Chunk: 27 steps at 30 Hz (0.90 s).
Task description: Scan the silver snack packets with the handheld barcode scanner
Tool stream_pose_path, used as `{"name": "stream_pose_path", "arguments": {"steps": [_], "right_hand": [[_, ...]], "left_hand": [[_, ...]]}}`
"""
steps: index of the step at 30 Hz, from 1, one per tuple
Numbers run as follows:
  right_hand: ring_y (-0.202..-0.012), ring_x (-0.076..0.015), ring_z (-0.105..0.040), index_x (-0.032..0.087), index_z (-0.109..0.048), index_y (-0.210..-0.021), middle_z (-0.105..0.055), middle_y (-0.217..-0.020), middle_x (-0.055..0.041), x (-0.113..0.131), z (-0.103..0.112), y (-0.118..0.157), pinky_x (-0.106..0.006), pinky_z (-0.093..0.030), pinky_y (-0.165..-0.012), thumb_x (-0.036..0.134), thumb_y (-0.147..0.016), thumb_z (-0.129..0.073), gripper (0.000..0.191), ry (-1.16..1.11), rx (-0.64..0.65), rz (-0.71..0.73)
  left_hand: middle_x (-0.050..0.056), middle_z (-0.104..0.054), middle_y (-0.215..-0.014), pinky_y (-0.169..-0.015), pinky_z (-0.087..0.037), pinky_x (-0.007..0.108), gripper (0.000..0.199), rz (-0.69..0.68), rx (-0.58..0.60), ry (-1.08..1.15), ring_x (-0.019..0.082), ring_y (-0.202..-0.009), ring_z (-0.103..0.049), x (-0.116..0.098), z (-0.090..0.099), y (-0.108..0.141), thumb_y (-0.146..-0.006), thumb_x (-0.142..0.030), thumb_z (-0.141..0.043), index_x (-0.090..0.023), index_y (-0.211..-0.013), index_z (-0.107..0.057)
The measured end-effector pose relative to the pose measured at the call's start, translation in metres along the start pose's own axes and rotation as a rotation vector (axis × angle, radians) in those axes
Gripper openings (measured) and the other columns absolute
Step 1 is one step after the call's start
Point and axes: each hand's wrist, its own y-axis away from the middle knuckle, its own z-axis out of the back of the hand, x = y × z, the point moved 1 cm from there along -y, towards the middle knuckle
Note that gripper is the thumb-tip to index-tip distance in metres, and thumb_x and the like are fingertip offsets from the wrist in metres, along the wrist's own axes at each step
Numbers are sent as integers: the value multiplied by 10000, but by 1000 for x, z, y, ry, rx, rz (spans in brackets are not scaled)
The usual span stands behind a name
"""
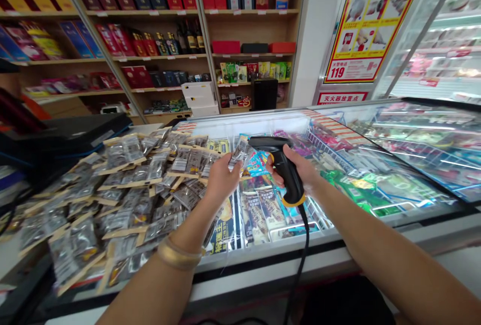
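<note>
My right hand is wrapped round the grip of a black barcode scanner with a yellow-rimmed base, its head turned to the left. A small clear packet is pinched in my left hand, close in front of the scanner's head. Beside and below that hand lies a big heap of packets, clear-fronted with tan edges and grey labels. What the packets contain is too blurred to name. The heap rests partly over the glass top of a chest freezer. From the scanner's base a black cable hangs down.
Under the glass of the chest freezer lie wrapped frozen goods in wire baskets. Shelves of boxes and bottles stand behind. A red and yellow poster hangs at the back right. Black equipment sits at the left, with part of another person beyond.
</note>
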Motion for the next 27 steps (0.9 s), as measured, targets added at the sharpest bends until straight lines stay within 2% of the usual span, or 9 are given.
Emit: {"name": "stream_pose_path", "arguments": {"steps": [5,7,9,12,14,18,23,25,27], "right_hand": [[-414,-77,-484,145,-624,-801,-597,-661,-9,0,-1,0,-211,-434,-393,614,-859,-582,475,-16,-13,-8],[-414,-77,-476,147,-626,-811,-601,-673,-12,0,0,1,-213,-428,-393,614,-863,-570,473,-38,-8,6],[-415,-79,-469,152,-621,-809,-598,-681,-15,0,1,2,-216,-418,-392,615,-863,-564,469,-59,-11,23],[-417,-82,-457,159,-617,-797,-594,-679,-20,-1,1,0,-218,-401,-388,609,-871,-553,461,-76,-47,53],[-427,-86,-459,163,-622,-801,-593,-675,-21,-4,-4,-4,-217,-403,-390,608,-880,-541,459,-91,-83,65],[-430,-86,-469,166,-619,-789,-589,-669,-15,-9,-27,-18,-214,-421,-390,610,-887,-530,463,-121,-96,27],[-423,-82,-484,159,-617,-793,-596,-662,-10,-22,-66,-42,-204,-425,-373,593,-907,-518,460,-185,-62,-27],[-426,-80,-499,154,-619,-782,-614,-664,-19,-29,-75,-50,-196,-433,-379,579,-920,-508,461,-212,-92,-18],[-428,-80,-519,153,-622,-773,-641,-678,-33,-37,-77,-55,-195,-449,-389,565,-927,-510,454,-224,-174,-6]], "left_hand": [[66,-731,-852,-788,-496,333,256,-13,8,13,245,-837,-673,1,-2,0,-837,-331,-501,-174,-940,-675],[86,-738,-954,-826,-504,343,297,-15,-36,42,249,-887,-674,1,-3,1,-832,-316,-523,-163,-1047,-661],[111,-723,-1071,-837,-507,346,421,-10,-100,72,242,-897,-673,0,-2,2,-828,-295,-545,-148,-1219,-599],[107,-716,-1047,-782,-505,341,586,10,-173,75,199,-714,-652,-3,5,1,-852,-303,-539,-149,-1409,-448],[91,-719,-978,-778,-494,346,595,22,-236,39,192,-661,-633,-5,16,-1,-871,-335,-528,-160,-1430,-424],[103,-721,-998,-895,-461,386,517,39,-347,-118,261,-882,-674,-3,51,-8,-868,-366,-531,-168,-1345,-515],[128,-722,-1005,-1022,-384,474,473,139,-361,-358,317,-1031,-653,17,101,-13,-881,-371,-491,-173,-1304,-565],[169,-705,-1054,-1024,-373,511,492,207,-345,-453,355,-1099,-619,29,113,-12,-875,-373,-489,-161,-1311,-571],[216,-659,-1168,-1024,-359,548,529,233,-359,-543,399,-1183,-559,39,119,-8,-856,-383,-509,-155,-1329,-569]]}}
